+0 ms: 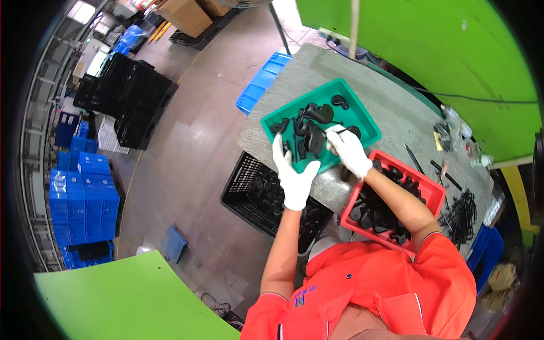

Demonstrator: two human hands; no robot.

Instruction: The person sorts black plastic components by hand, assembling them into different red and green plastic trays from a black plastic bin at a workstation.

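A green tray (362, 113) holding several black plastic parts (314, 139) sits on the grey worktable. My left hand (296, 180), in a white glove, rests at the tray's near left side with thumb and fingers spread. Its fingertips reach over the rim beside the black parts, and nothing shows in its grip. Over the tray's near right side, my gloved right hand (350, 153) is closed, its fingertips pinching a thin dark bit of a black part. The rest of that piece is hard to make out among the others.
A red bin (436, 195) with more black parts stands right of the tray, under my right forearm. Below the table's left edge is a black crate (235, 192) of parts. Thin black pieces (462, 215) and a pen-like tool (413, 158) lie at right. Green panel (430, 51) behind.
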